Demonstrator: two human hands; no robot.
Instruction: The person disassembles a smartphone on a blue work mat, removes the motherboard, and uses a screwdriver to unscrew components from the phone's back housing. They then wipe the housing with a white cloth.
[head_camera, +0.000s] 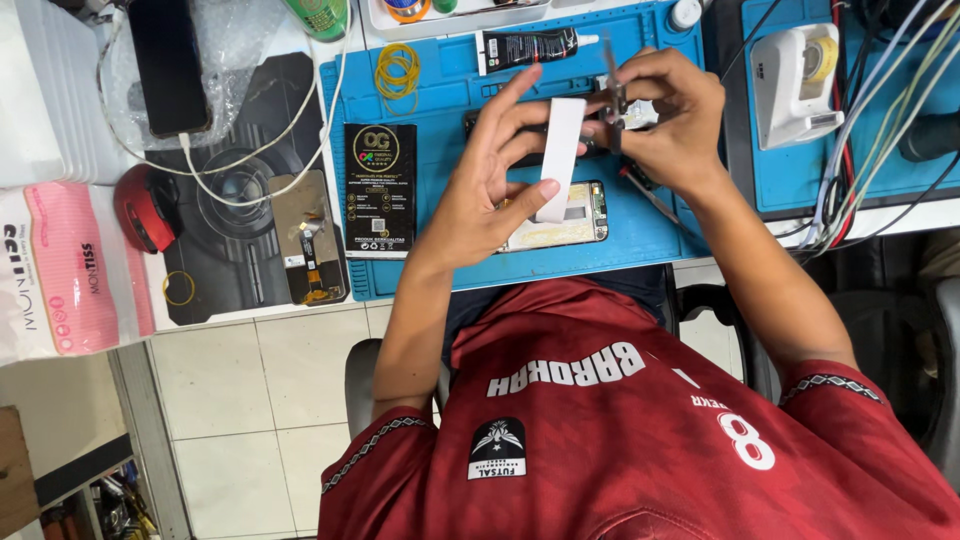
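Note:
My left hand (488, 192) holds a long white strip (562, 150) upright, thumb at its lower end and fingers spread behind it. My right hand (668, 118) pinches thin metal tweezers (612, 82) at the strip's upper right edge. Both hands hover over a blue work mat (440, 110). Under them lies an opened phone body (580, 215) showing its pale inside. A dark phone part (520, 128) lies just beyond it, mostly hidden by my fingers.
On the mat: a black packet (380, 188), a black glue tube (530, 45), yellow rubber bands (397, 72). To the left lie a detached screen part (308, 240), a red mouse (145, 208), a tissue pack (60, 270) and a charging phone (168, 65). A white tape dispenser (795, 70) and cables (850, 170) are on the right.

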